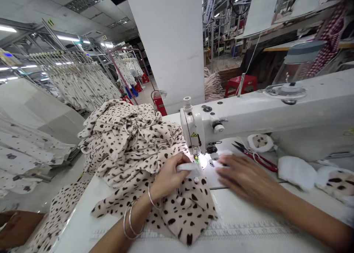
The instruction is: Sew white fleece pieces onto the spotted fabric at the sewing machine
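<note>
One white surface (243, 212) stretches out below you, and along its far right side runs your sewing machine (271, 109), needle area lit up bright! Heaped left of the machine's head, the spotted fabric (132, 142) tumbles toward you, one flap spread flat in front of the needle. Your right hand (243, 175) is a blur beside the needle plate; whether its fingers are apart or together, you can't tell. Your left hand (171, 175) sits over the fabric, fingers pinched. Beyond your right hand lie red-handled scissors (250, 153), a white padded piece (297, 172) just beside the handles. Smallest, the white strip (190, 167): clamped in those left fingers, free end poking out near the needle.
</note>
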Demonstrator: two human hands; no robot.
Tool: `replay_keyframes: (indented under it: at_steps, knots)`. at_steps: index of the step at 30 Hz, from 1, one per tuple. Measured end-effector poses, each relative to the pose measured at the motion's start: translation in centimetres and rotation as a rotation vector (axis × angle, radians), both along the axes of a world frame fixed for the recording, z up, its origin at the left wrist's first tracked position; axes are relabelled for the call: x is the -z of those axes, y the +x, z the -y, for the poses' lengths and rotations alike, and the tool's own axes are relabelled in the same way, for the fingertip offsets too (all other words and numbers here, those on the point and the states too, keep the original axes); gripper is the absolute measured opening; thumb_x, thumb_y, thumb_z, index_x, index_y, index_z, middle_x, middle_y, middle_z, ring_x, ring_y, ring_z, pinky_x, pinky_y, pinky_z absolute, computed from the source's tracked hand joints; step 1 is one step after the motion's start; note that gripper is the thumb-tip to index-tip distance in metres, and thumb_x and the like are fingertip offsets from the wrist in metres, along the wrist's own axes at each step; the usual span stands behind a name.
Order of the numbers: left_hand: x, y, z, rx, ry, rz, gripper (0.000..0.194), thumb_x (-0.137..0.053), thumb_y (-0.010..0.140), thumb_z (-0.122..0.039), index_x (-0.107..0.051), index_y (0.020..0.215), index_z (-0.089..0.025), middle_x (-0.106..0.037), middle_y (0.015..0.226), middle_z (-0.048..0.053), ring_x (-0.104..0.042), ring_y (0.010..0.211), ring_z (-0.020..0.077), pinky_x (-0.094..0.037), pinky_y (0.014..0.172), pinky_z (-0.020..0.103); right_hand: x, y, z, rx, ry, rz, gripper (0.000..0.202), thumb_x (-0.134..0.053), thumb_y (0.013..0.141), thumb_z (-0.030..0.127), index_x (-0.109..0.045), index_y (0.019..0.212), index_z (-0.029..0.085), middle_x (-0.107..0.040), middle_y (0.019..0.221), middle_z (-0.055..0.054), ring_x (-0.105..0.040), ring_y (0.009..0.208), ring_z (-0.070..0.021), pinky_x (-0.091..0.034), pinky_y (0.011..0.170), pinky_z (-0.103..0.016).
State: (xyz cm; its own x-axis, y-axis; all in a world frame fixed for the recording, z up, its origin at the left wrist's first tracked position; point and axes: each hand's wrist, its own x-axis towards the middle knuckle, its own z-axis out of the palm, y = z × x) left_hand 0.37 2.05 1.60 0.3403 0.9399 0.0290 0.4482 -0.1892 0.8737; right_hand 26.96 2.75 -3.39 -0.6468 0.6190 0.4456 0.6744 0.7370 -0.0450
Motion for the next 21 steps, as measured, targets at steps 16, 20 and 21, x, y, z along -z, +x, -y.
replay_keyframes:
  at_steps: [16, 20, 21]
  knots:
    - [1.9, -1.7, -0.1, 0.097, 0.395, -0.241, 0.016, -0.046, 0.080, -0.004, -0.049, 0.083, -0.019, -0.063, 0.095, 0.007, -0.060, 0.095, 0.0209, -0.048, 0.081, 0.032, -1.5, -7.2, 1.8, -0.377, -0.474, -0.184, 0.022, -0.054, 0.085, 0.003, -0.065, 0.085, 0.022, -0.064, 0.082, 0.001, -0.061, 0.073, -0.0119, -0.048, 0.064, -0.021]
    - [1.1, -1.8, 0.2, 0.276, 0.386, -0.402, 0.013, -0.058, 0.077, -0.013, -0.050, 0.085, -0.019, -0.063, 0.109, 0.011, -0.055, 0.108, 0.0266, -0.044, 0.095, 0.039, -2.2, -5.6, 3.3, -0.715, -0.573, -0.271, 0.016, -0.056, 0.091, 0.015, -0.061, 0.078, 0.021, -0.062, 0.071, 0.005, -0.059, 0.060, -0.0056, -0.044, 0.054, -0.015]
    - [0.8, -1.8, 0.1, 0.289, 0.360, -0.420, 0.014, -0.062, 0.077, -0.017, -0.052, 0.086, -0.019, -0.062, 0.112, 0.011, -0.054, 0.110, 0.0276, -0.043, 0.097, 0.041, -2.1, -5.5, 3.4, -0.664, -0.505, -0.251, 0.016, -0.056, 0.092, 0.019, -0.061, 0.078, 0.021, -0.063, 0.073, 0.003, -0.060, 0.063, -0.0069, -0.044, 0.055, -0.016]
